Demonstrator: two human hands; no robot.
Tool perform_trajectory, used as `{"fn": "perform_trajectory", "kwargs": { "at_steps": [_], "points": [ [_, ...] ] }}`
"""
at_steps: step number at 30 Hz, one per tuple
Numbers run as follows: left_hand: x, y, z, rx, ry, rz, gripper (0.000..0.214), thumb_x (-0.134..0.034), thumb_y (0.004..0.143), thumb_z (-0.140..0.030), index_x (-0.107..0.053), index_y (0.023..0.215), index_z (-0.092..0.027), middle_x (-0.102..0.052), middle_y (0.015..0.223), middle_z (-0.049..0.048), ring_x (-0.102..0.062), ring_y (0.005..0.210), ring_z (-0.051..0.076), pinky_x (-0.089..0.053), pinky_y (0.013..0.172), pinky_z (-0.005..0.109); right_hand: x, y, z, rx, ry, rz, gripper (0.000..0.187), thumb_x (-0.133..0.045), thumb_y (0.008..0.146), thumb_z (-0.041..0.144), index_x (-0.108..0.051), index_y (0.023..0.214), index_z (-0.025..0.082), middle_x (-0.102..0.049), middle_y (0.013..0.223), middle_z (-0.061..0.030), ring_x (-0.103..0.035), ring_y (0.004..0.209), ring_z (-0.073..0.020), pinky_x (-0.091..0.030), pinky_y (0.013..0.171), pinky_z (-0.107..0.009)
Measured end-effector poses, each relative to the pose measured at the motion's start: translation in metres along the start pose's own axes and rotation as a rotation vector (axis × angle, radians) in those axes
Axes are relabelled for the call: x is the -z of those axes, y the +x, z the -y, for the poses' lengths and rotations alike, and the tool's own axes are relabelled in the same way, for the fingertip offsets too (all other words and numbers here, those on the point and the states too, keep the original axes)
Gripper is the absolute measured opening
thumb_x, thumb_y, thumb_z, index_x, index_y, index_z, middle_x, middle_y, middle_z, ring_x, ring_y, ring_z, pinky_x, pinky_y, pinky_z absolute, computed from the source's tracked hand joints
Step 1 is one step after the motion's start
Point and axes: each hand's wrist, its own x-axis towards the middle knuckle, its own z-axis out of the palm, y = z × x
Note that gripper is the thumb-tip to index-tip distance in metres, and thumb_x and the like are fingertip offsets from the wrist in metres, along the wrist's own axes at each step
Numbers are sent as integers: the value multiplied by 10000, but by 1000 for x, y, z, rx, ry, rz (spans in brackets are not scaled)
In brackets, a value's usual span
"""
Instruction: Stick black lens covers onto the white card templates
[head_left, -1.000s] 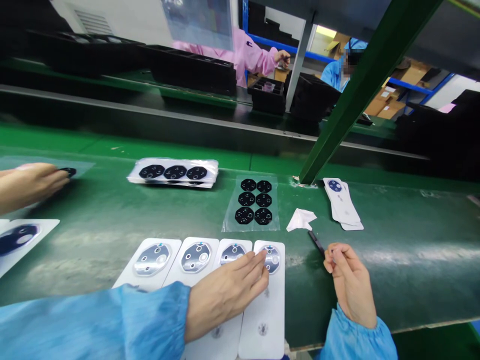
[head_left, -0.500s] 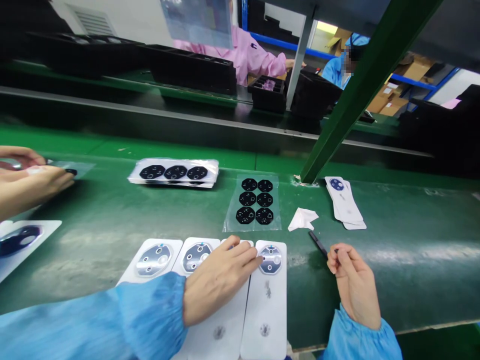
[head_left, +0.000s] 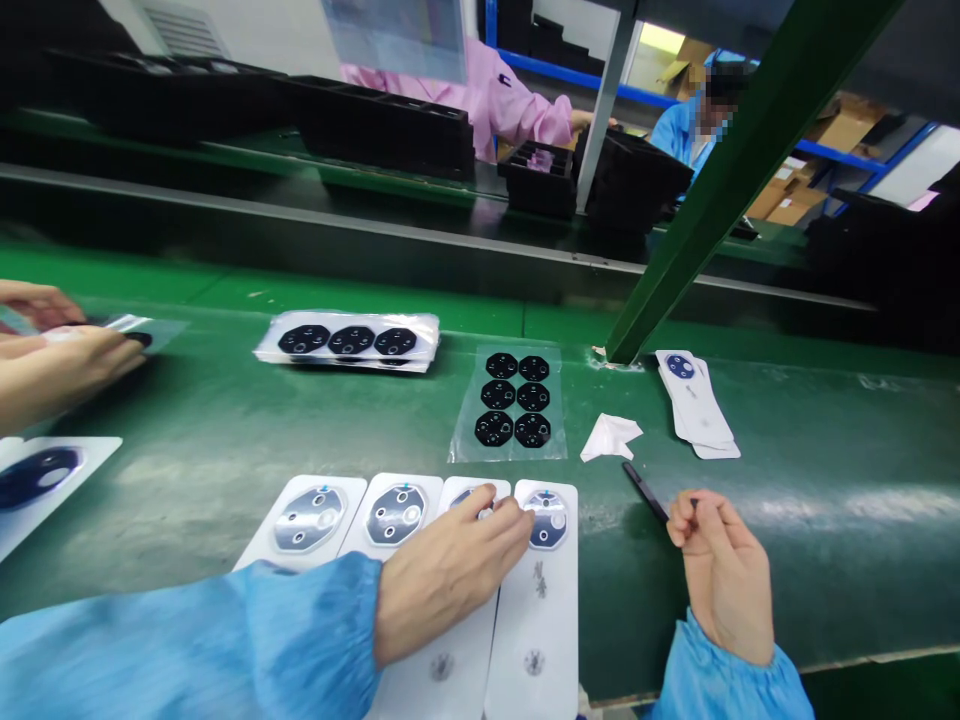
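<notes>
Several white phone-shaped panels lie side by side before me, each with a shiny round camera-like plate near its top. My left hand (head_left: 457,565) rests across the third panel (head_left: 480,492), fingers stretched and slightly bent. Its fingertips reach the plate on the rightmost panel (head_left: 534,610). To the right, my right hand (head_left: 721,565) is raised over the table with thumb and fingers pinched. Something small and dark shows at the fingertips, too hidden to name. Beside these fingers a thin black stick-like tool (head_left: 643,488) lies on the table, its near end close to the hand.
A clear sheet of black octagonal stickers (head_left: 517,400), crumpled white paper (head_left: 611,437) and a stack of white panels (head_left: 697,405) lie beyond. More sticker sheets (head_left: 349,340) are stacked left. A co-worker's hands (head_left: 67,350) work at far left. A green post (head_left: 697,210) slants down to the table.
My right hand has shifted a little right, baring more of the black tool, which stays on the table. My left hand remains over the panels. The view has shifted slightly.
</notes>
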Motion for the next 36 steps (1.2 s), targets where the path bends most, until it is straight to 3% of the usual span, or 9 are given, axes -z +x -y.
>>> {"fn": "perform_trajectory", "kwargs": {
  "at_steps": [5,9,12,15,19,25,28,32,36],
  "points": [
    [6,-6,-3,73,-72,-4,252,-487,860,-103,-583,1092,-117,-617,907,55,-503,809,197,-342,783,372,-2,1,0,51,2,-3,178,-722,740,319,-581,750,211,-513,733,24,-472,609,-93,-376,513,-228],
    [16,-21,-22,86,-96,-5,185,-485,854,-134,-651,935,-146,-655,886,59,-526,792,204,-371,763,366,-4,-2,-1,70,-68,33,153,-722,736,300,-616,822,232,-582,834,-6,-529,696,-133,-425,587,-282],
    [18,-27,-36,127,-135,-42,250,-437,865,-118,-639,1013,-128,-671,974,70,-550,749,185,-405,677,333,-5,-4,-3,45,-119,22,202,-714,746,335,-640,902,230,-603,814,-23,-541,697,-157,-438,597,-310],
    [12,-26,-43,154,-106,-53,329,-383,865,-107,-595,1117,-102,-671,1065,98,-558,659,182,-407,556,334,-3,-4,-4,46,-152,-30,198,-710,751,373,-645,820,199,-573,741,-11,-511,632,-131,-424,576,-290],
    [5,-22,-43,159,-60,-53,332,-357,864,-106,-584,1107,-115,-659,1141,128,-542,576,177,-383,470,336,-2,-2,-5,71,-162,-27,204,-713,751,359,-593,733,195,-524,688,10,-466,572,-107,-392,525,-261],
    [2,-18,-38,168,-84,-52,258,-381,870,-154,-603,1001,-147,-674,1134,111,-526,506,156,-359,399,311,-5,-3,-2,109,-184,27,169,-742,722,238,-601,815,238,-561,870,-7,-509,662,-116,-433,573,-269],
    [2,-17,-37,167,-97,-47,242,-391,872,-158,-608,979,-152,-676,1134,103,-539,504,156,-372,396,306,-4,-3,-3,113,-195,39,127,-735,733,284,-629,771,225,-564,808,-10,-517,647,-124,-430,570,-282],
    [1,-16,-35,160,-101,-34,250,-396,863,-124,-603,999,-154,-667,1155,99,-547,519,152,-379,403,299,-1,-2,-6,43,-226,-56,208,-731,727,396,-657,763,205,-533,638,11,-493,567,-115,-413,548,-276],
    [-1,-16,-35,155,-115,-20,234,-424,843,-103,-597,989,-162,-660,1167,100,-542,513,143,-386,404,289,-6,-3,-2,-12,-268,-14,236,-756,694,394,-664,800,205,-589,686,-16,-526,583,-138,-455,566,-298]
  ]
}}
